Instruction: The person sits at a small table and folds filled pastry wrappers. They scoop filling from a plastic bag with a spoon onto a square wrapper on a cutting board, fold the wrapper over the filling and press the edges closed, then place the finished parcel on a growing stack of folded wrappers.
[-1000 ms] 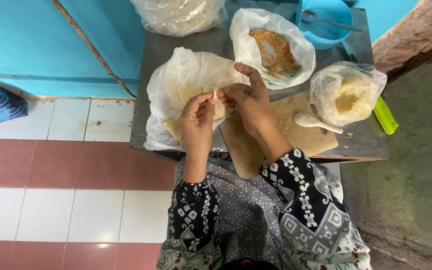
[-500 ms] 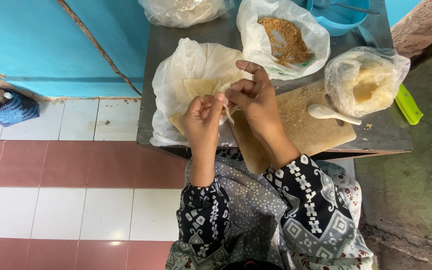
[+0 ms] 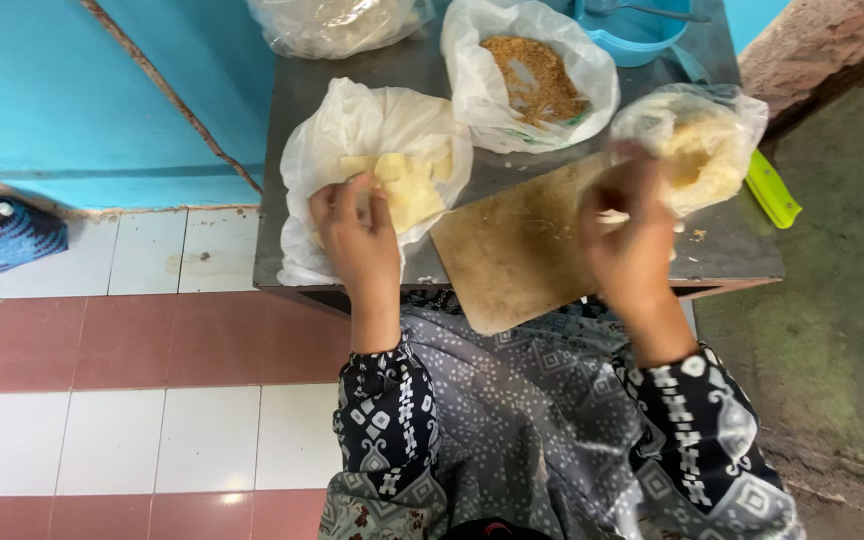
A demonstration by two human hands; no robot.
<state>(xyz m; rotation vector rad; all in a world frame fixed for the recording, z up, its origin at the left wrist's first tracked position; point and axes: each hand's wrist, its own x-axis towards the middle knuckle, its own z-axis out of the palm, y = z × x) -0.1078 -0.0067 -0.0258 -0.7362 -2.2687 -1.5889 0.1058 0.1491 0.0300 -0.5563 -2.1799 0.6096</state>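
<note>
Resting on the white plastic bag of pale yellow square wrappers (image 3: 392, 160), the left hand (image 3: 357, 235) is seen with fingers bent, fingertips pinching the near edge of the wrapper stack at the bag's mouth. The bag is set at the left front of the grey metal table (image 3: 352, 75). The right hand (image 3: 632, 240) is blurred, held over the right end of the worn wooden cutting board (image 3: 517, 245), just beside the clear plastic bag of pale filling (image 3: 697, 140); something small and white is seen at its fingers, but whether it is gripped cannot be told. A white bag of brown crumbs (image 3: 537, 75) is placed behind the board, a blue plastic bowl (image 3: 637, 35) at the far right corner, another clear bag (image 3: 337, 22) at the far left. A green-handled tool (image 3: 772, 190) is laid at the table's right edge. Patterned dark sleeves are worn.
</note>
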